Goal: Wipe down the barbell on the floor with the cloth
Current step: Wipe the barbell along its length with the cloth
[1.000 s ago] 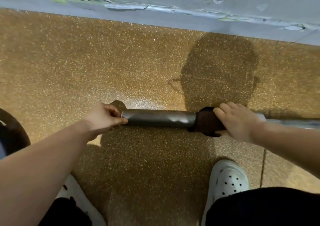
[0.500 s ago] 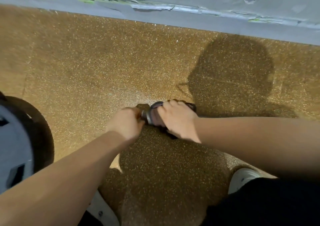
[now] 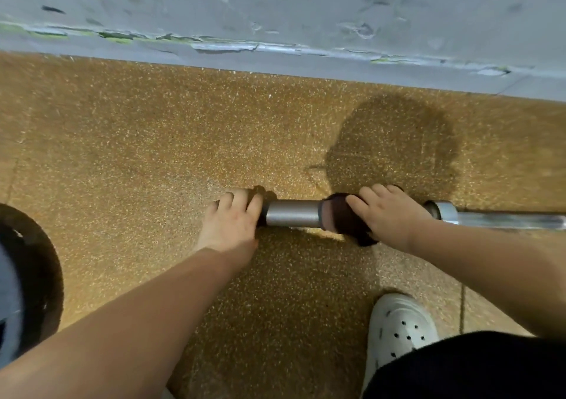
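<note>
Shoe point(image 3: 398, 331), white with holes, stands nearest on the floor point(image 3: 137, 153). Beyond it the barbell point(image 3: 292, 214) lies flat, parallel to the wall point(image 3: 275, 6). Left hand point(image 3: 231, 219) closes around the sleeve's end. Right hand point(image 3: 389, 215) presses the dark cloth point(image 3: 340, 218), wrapped around the sleeve, just beside the collar.

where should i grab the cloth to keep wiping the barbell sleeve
Wrap the dark cloth around the sleeve from above, as the right hand does: the round bar lies flat on the floor, so only top and sides are open.
</note>
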